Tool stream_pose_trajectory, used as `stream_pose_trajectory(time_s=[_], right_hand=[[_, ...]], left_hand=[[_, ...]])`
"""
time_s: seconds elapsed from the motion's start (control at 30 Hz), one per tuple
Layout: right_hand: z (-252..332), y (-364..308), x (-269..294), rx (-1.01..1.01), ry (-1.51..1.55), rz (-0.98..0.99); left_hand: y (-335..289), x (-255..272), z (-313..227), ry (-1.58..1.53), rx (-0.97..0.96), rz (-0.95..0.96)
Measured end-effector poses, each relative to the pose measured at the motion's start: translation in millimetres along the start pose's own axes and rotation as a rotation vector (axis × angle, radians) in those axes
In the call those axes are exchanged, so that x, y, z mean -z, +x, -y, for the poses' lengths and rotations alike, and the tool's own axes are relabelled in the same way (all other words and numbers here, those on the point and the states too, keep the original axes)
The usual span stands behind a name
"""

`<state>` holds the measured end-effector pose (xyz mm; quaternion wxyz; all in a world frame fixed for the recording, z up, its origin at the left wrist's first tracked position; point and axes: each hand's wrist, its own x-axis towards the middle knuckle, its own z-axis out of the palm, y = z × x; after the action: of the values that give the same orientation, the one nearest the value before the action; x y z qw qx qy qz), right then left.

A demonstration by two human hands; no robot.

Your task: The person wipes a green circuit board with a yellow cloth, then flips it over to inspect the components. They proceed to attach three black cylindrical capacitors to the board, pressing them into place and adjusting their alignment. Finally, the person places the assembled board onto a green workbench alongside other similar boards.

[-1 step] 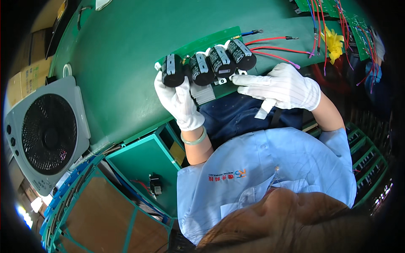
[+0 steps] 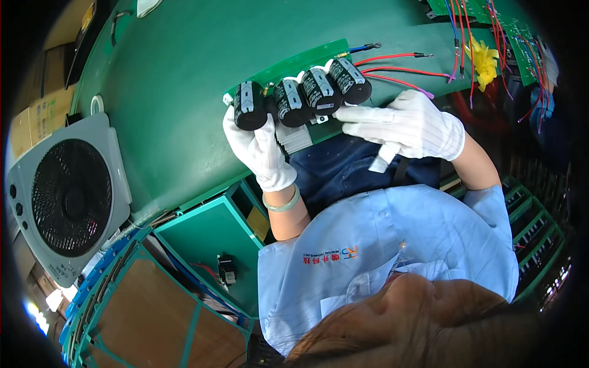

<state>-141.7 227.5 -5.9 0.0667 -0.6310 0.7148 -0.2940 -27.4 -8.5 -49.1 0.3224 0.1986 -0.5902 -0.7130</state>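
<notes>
A green circuit board (image 2: 279, 69) carries several large black capacitors (image 2: 319, 91), with a ribbed metal heat sink (image 2: 296, 138) below them. In a white glove, my left hand (image 2: 257, 142) is closed on the board's left end, thumb and fingers around the leftmost capacitor (image 2: 249, 105). My gloved right hand (image 2: 410, 126) has its fingers pressed together, tips at the board's near edge below the rightmost capacitors, by a small metal tab (image 2: 322, 119). What the fingertips pinch, if anything, is hidden. A white strip (image 2: 384, 157) sticks out below the right palm. Red wires (image 2: 392, 59) run right from the board.
A grey fan (image 2: 73, 196) stands at the left on the green table (image 2: 178, 122). More boards (image 2: 521, 46) with red and blue wires and a yellow bundle (image 2: 484, 62) lie at the far right. An open green compartment (image 2: 215, 245) below the table holds a small part.
The board has tipped slightly, its capacitors shifting a little. My right fingertips have moved slightly left and cover more of the metal tab area. My left hand keeps its hold.
</notes>
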Motion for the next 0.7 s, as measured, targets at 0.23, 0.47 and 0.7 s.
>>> stream_pose_trajectory(time_s=[0.23,0.47,0.7], right_hand=[[-1.7,-19.4,8.0,-0.184,-0.131,0.014],[7.6,-13.7,28.0,-0.394,-0.019,-0.105],[-16.7,-8.0,24.8,-0.194,-0.385,-0.054]], left_hand=[[-3.8,-2.1,1.5,-0.042,-0.004,-0.026],[0.0,-4.0,0.0,-0.018,0.018,-0.041],[5.1,-3.7,1.8,0.039,0.066,-0.073]])
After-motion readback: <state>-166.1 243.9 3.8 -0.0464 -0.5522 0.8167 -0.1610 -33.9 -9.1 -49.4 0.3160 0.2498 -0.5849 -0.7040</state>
